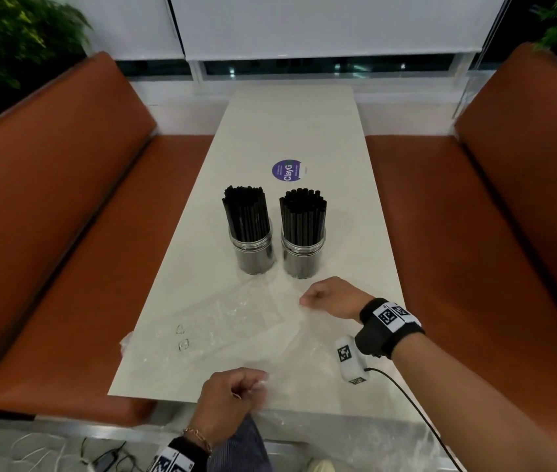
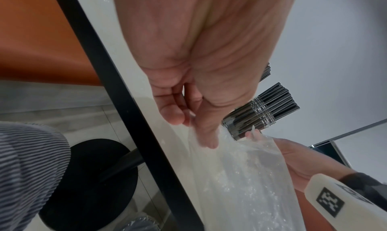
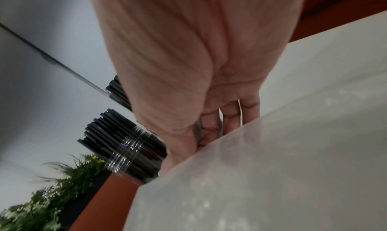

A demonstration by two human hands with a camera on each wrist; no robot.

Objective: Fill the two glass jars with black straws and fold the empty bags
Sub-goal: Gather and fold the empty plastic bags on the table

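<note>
Two glass jars [image 1: 253, 248] [image 1: 303, 253] packed with black straws [image 1: 246, 212] stand side by side mid-table. A clear empty bag [image 1: 304, 342] is stretched between my hands just in front of them. My left hand [image 1: 236, 386] pinches its near corner at the table's front edge; in the left wrist view the thumb and fingers [image 2: 178, 117] grip the film [image 2: 240, 176]. My right hand [image 1: 324, 296] pinches the far corner close to the right jar [image 3: 134, 151], fingers curled on the plastic [image 3: 261, 176]. A second clear bag [image 1: 215, 321] lies flat to the left.
The white table [image 1: 290, 124] runs away from me between two orange benches [image 1: 48, 216] [image 1: 508, 216]. A purple round sticker [image 1: 286, 170] lies beyond the jars. A black stool [image 2: 90, 176] and cables [image 1: 106, 458] are on the floor below the front edge.
</note>
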